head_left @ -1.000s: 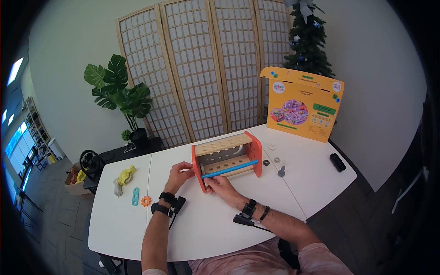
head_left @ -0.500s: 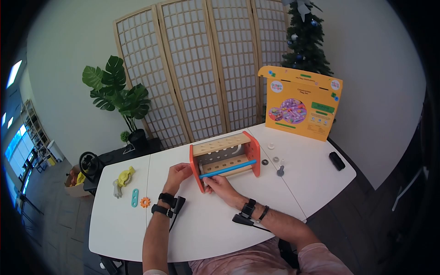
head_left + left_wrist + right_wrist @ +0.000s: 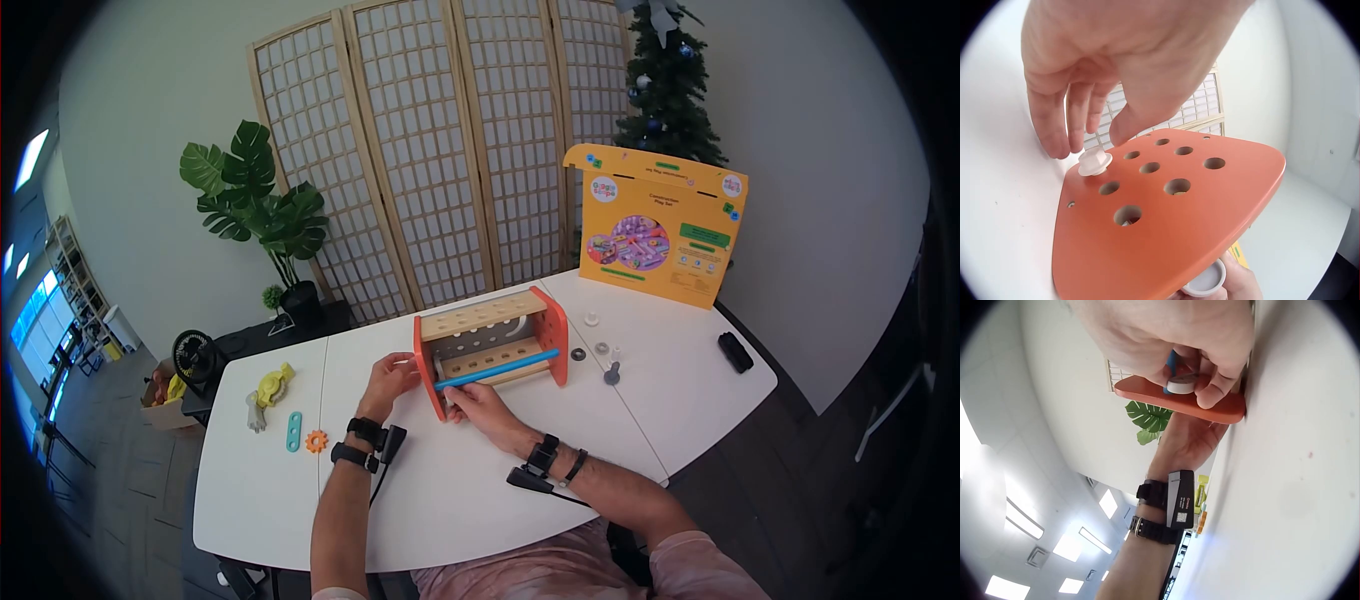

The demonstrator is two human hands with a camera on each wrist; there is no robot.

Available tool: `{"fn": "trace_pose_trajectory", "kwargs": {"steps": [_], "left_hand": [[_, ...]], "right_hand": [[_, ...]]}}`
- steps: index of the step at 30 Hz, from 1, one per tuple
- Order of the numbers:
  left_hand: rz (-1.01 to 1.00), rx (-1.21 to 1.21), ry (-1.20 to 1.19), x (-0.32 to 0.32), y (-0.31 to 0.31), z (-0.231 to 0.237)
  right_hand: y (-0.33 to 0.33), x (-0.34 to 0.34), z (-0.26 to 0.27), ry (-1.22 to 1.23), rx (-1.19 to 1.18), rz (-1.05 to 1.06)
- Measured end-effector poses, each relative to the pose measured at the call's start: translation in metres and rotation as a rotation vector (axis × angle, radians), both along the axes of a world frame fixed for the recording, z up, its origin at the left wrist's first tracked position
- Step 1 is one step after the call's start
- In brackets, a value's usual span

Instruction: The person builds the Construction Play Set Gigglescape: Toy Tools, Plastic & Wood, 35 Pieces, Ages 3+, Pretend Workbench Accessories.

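Note:
A toy workbench with red-orange end panels, wooden shelves and a blue bar stands before me. My left hand is outside its left end panel. In the left wrist view, the relaxed fingers hover around a white hex-headed bolt seated in one of the panel's holes, with a small gap to it. My right hand is at the panel's inner side, below the blue bar. Its thumb and fingers pinch a round white piece with a grey face, near the panel's front edge.
On the white table, a yellow toy piece, teal strip and orange gear lie left. Several small grey and white parts, including a grey bolt, lie right. A yellow box stands behind, near a black object.
The left hand's fingers have shifted slightly beside the end panel. My right hand keeps its pinch and the workbench stays in place; the head view has moved a little.

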State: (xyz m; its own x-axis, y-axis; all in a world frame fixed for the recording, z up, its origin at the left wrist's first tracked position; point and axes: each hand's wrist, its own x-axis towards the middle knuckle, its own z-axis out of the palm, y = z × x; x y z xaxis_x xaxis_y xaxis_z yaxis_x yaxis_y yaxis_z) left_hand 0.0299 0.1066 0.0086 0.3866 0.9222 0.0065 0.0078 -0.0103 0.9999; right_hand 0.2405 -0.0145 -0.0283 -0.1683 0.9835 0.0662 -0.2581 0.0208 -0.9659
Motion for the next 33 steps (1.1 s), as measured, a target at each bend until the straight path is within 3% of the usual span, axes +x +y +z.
{"fn": "trace_pose_trajectory", "kwargs": {"steps": [2, 4, 8, 10, 14, 19, 22, 29, 31, 33], "left_hand": [[0.011, -0.056, 0.038, -0.002, 0.004, -0.004], [-0.078, 0.139, -0.011, -0.003, 0.009, -0.012], [-0.038, 0.074, -0.061, -0.003, 0.015, -0.012], [0.028, -0.046, 0.142, -0.002, 0.016, -0.011], [-0.042, 0.141, -0.026, 0.001, 0.012, -0.009], [0.023, 0.021, 0.208, 0.000, 0.015, -0.007], [-0.050, 0.188, 0.032, 0.004, 0.012, -0.008], [-0.017, 0.071, 0.189, 0.007, 0.011, -0.003], [-0.047, 0.230, 0.036, 0.008, 0.008, -0.004], [-0.036, 0.214, 0.095, 0.005, 0.021, -0.014]], "right_hand": [[-0.001, 0.000, 0.001, 0.000, -0.004, 0.002], [0.000, 0.001, 0.001, -0.001, -0.008, 0.003], [-0.001, 0.001, 0.001, -0.012, -0.020, 0.007], [-0.002, 0.000, 0.002, -0.009, -0.016, 0.006], [-0.002, 0.002, 0.003, -0.015, -0.015, 0.005], [-0.001, 0.001, -0.001, -0.002, -0.016, 0.015], [-0.002, 0.001, 0.001, -0.008, -0.020, 0.007], [-0.002, 0.000, 0.001, -0.001, -0.013, 0.003], [-0.002, 0.001, 0.002, -0.006, -0.012, 0.003], [-0.003, 0.000, 0.001, 0.009, -0.007, 0.005]]}}
